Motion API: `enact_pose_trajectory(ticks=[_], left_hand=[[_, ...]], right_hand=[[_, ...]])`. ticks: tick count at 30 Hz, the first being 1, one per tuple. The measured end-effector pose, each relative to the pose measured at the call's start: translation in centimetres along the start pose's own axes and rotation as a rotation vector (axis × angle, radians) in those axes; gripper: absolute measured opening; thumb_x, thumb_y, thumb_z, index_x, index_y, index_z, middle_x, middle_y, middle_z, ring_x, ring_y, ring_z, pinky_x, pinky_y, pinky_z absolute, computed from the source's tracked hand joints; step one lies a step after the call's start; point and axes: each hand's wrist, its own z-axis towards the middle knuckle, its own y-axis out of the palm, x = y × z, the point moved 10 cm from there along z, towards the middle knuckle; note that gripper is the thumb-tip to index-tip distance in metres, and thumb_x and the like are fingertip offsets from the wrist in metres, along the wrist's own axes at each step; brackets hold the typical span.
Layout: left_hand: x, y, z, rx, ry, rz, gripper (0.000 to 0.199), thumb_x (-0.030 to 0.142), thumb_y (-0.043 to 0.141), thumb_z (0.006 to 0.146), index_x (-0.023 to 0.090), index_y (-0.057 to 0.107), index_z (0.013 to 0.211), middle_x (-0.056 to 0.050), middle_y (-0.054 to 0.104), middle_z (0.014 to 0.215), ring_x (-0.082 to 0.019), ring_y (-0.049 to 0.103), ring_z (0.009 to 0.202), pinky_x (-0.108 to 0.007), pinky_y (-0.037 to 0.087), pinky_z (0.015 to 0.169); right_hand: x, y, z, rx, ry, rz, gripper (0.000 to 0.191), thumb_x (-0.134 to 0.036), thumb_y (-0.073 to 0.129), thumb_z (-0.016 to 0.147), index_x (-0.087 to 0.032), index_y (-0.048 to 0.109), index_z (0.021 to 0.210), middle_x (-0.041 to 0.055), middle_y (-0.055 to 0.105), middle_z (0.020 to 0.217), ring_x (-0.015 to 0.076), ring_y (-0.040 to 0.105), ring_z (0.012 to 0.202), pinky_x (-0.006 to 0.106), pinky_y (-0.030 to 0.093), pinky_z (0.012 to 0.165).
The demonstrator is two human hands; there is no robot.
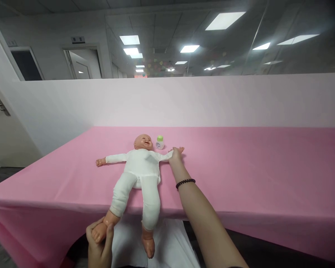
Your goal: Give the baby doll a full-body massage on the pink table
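A baby doll [143, 163] in white cloth lies on its back on the pink tablecloth [240, 167], its head away from me and its legs over the front edge. My left hand [99, 240] is wrapped round the doll's foot at the lower left, thumb on one side and fingers on the other. My right hand [175, 154] reaches to the doll's outstretched arm on the right and is closed round it near the wrist. A black coiled band sits on my right wrist. Beside the doll's head stands a small jar [160, 143] with a green lid.
A low white wall [184, 100] runs behind the table, with glass above it. The table's front edge crosses just before my lap. At the far left is a door [5, 123] with a handle.
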Motion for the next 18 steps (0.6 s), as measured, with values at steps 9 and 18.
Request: enact_pose_trajectory(ticks=[9, 18], left_hand=[[-2.7, 0.9, -2.2, 0.007, -0.085, -0.025, 0.07, 0.075, 0.07, 0.066, 0.021, 0.05, 0.107, -0.012, 0.065, 0.102, -0.033, 0.067, 0.096, -0.05, 0.056, 0.083], [-0.6, 2.1, -4.6, -0.038, 0.014, -0.069, 0.06, 0.069, 0.067, 0.074, 0.024, 0.049, 0.109, -0.008, 0.067, 0.087, -0.03, 0.07, 0.078, -0.049, 0.056, 0.079]], right_hand=[[1.0, -0.4, 1.5, 0.021, 0.008, -0.12, 0.031, -0.029, 0.051, 0.079, -0.022, 0.056, 0.109, 0.0043, 0.065, 0.083, 0.0206, 0.067, 0.07, 0.034, 0.057, 0.065], [-2.8, -3.3, 0.7, 0.174, -0.164, -0.261, 0.068, -0.016, 0.061, 0.07, -0.009, 0.044, 0.136, 0.0184, 0.062, 0.122, 0.0261, 0.066, 0.107, 0.032, 0.056, 0.084]])
